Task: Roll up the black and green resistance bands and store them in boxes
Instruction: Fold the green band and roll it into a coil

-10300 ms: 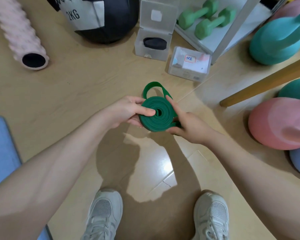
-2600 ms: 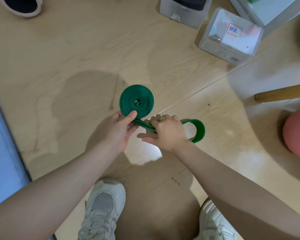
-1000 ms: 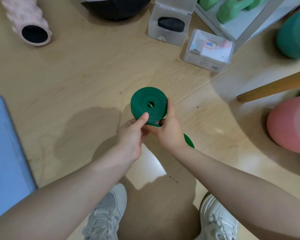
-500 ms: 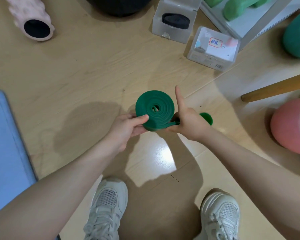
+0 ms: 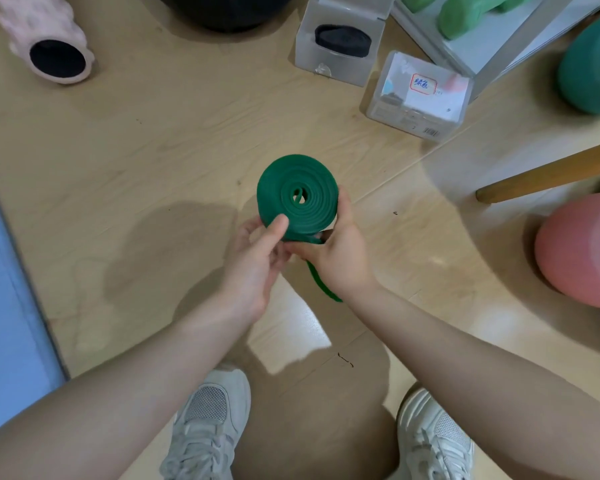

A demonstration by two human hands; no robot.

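The green band [image 5: 298,197] is nearly all coiled, held up mid-frame over the floor. The left hand [image 5: 257,258] pinches the coil's lower edge with thumb on its face; the right hand [image 5: 340,252] grips its right side, with a short tail [image 5: 321,282] hanging at 6 o'clock. At 1 o'clock, the black band [image 5: 343,40] already sits in an open box [image 5: 338,69]. Next to it a closed box [image 5: 418,95] has a handwritten red-bordered label, looks like "绿色". So what's left, I'd say: wind the tail, box it.
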